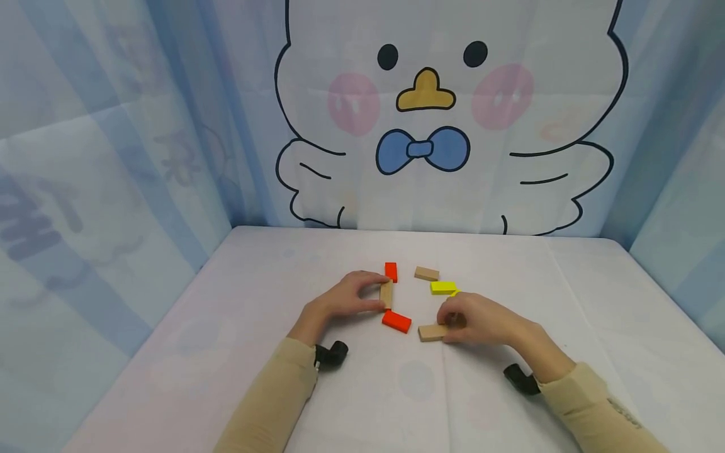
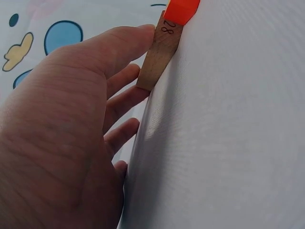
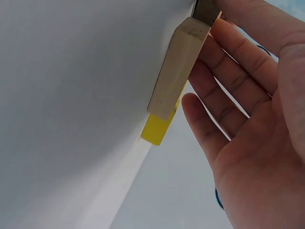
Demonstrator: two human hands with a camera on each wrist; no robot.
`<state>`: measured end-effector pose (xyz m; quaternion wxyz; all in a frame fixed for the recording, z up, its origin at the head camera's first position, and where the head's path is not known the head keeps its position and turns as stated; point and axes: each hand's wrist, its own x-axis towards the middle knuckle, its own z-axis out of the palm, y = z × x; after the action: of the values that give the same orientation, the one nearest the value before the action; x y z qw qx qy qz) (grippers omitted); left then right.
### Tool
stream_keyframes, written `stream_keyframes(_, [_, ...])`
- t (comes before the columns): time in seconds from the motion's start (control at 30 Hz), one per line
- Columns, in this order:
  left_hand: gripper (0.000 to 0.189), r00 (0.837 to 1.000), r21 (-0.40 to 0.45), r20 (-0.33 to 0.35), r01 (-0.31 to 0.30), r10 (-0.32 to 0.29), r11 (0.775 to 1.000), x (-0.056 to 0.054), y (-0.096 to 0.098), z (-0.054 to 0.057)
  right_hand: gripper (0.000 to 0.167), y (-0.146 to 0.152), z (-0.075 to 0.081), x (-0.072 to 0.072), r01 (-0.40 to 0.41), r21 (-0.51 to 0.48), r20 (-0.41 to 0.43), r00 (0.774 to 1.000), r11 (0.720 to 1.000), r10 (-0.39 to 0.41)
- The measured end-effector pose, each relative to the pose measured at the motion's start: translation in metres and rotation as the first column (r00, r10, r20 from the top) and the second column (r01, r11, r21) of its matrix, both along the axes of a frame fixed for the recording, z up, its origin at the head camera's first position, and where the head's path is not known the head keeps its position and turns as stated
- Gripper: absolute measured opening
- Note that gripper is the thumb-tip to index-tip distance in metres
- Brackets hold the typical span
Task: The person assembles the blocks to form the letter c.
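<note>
My left hand (image 1: 345,296) holds a plain wooden block (image 1: 386,295) at its two ends, thumb near, fingers far. In the left wrist view, that wooden block (image 2: 162,55) shows the printed number 28. A red block (image 1: 391,272) lies beyond its far end and another red block (image 1: 396,321) by its near end. My right hand (image 1: 481,319) pinches the right end of a second wooden block (image 1: 432,333) on the table. In the right wrist view, another wooden block (image 3: 176,69) stands beside the fingers, with a yellow block (image 3: 157,129) behind it.
Beyond the right hand lie a yellow block (image 1: 443,287) and a wooden block (image 1: 427,274). A bit of yellow shows at the right fingers' edge. The table (image 1: 362,402) has a white cloth, and a printed curtain (image 1: 425,195) hangs behind it.
</note>
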<state>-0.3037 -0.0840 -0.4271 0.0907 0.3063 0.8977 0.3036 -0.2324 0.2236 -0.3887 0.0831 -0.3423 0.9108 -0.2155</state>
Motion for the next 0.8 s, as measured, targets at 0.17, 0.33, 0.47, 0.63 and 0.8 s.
stream_keyframes(0.17, [0.058, 1.000, 0.000, 0.007, 0.001, -0.001, 1.000, -0.001, 0.002, 0.000, 0.017, -0.007, 0.001, 0.002, 0.005, -0.002, 0.017, 1.000, 1.000, -0.005])
stream_keyframes(0.33, [0.059, 1.000, 0.005, 0.011, -0.001, 0.001, 1.000, 0.000, 0.003, -0.002, 0.018, -0.010, 0.001, 0.003, 0.008, 0.001, 0.032, 0.999, 1.000, -0.008])
stream_keyframes(0.47, [0.059, 1.000, 0.006, 0.008, -0.006, 0.006, 1.000, 0.001, 0.002, -0.002, 0.019, -0.011, 0.000, 0.002, 0.007, 0.013, 0.020, 1.000, 1.000, -0.007])
stream_keyframes(0.63, [0.058, 1.000, 0.009, 0.003, -0.007, 0.007, 1.000, 0.001, 0.000, -0.001, 0.019, -0.014, 0.001, 0.001, -0.004, 0.016, 0.019, 1.000, 1.000, 0.003])
stream_keyframes(0.8, [0.058, 1.000, 0.020, 0.011, -0.010, 0.010, 1.000, 0.001, 0.000, -0.001, 0.019, -0.016, 0.002, 0.001, -0.013, 0.011, 0.025, 1.000, 1.000, 0.013])
